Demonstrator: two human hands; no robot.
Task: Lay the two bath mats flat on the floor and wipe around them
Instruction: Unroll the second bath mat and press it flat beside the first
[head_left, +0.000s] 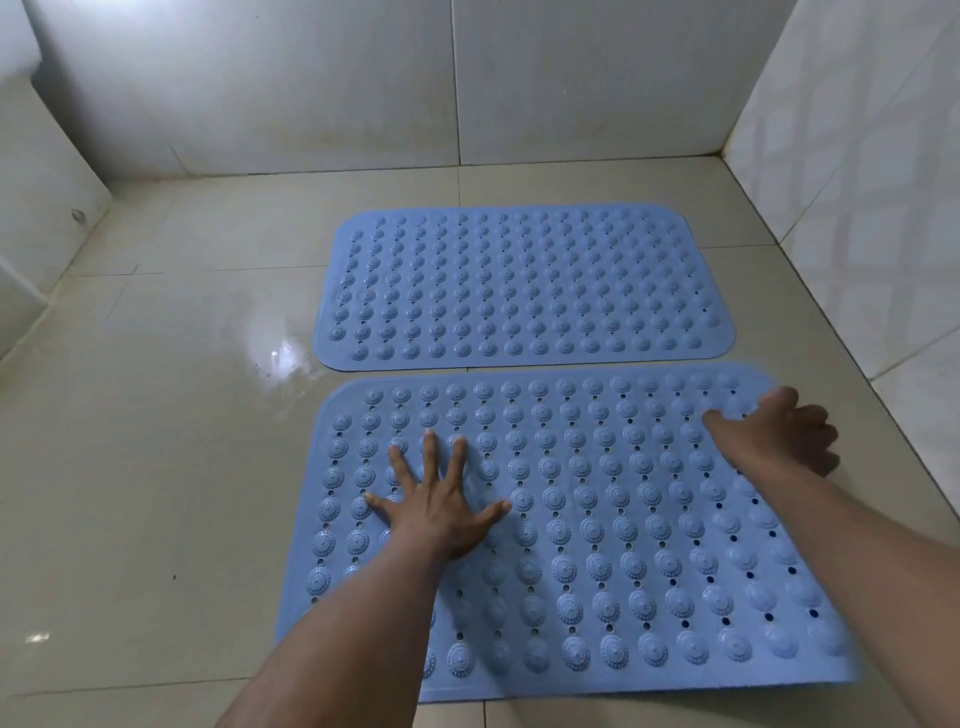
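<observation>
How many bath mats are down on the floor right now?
2. The far mat lies flat near the back wall. The near mat lies just in front of it, with the left hand pressed on it and the right hand at its far right corner.

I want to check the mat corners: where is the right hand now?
In the head view, the right hand is at the far right corner of the near mat, just short of the far mat and close to the right wall.
</observation>
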